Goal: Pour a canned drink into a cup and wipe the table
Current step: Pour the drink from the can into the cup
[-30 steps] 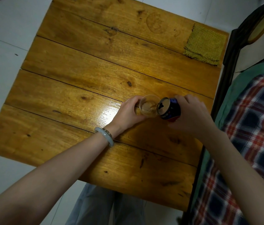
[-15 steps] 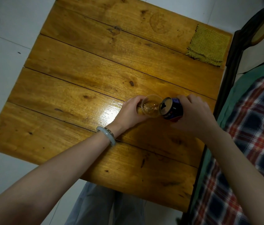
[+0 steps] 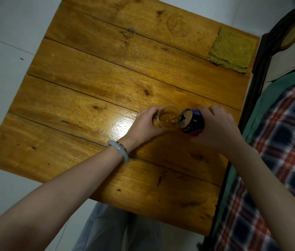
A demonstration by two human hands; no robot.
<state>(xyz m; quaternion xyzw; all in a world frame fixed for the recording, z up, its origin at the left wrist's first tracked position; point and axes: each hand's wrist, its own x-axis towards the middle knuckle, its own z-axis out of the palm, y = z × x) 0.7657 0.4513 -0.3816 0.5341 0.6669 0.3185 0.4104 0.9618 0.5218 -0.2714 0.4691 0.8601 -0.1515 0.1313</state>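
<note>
The left hand (image 3: 144,124) has its fingers curled round a clear cup (image 3: 168,117) standing on the wooden table (image 3: 88,87), with amber drink inside. The right hand (image 3: 217,129) grips a dark blue can (image 3: 192,123), tipped on its side with its opened top touching the cup's rim. A yellow-green cloth (image 3: 231,50) lies flat well apart from the cup, at the table's far right corner.

One table (image 3: 88,91) bears three things: one cup (image 3: 168,119) and one can (image 3: 193,124) near its right edge, one cloth (image 3: 232,51) at its far right corner. Two hands, left hand (image 3: 143,126) and right hand (image 3: 219,130); one bracelet (image 3: 119,149)
</note>
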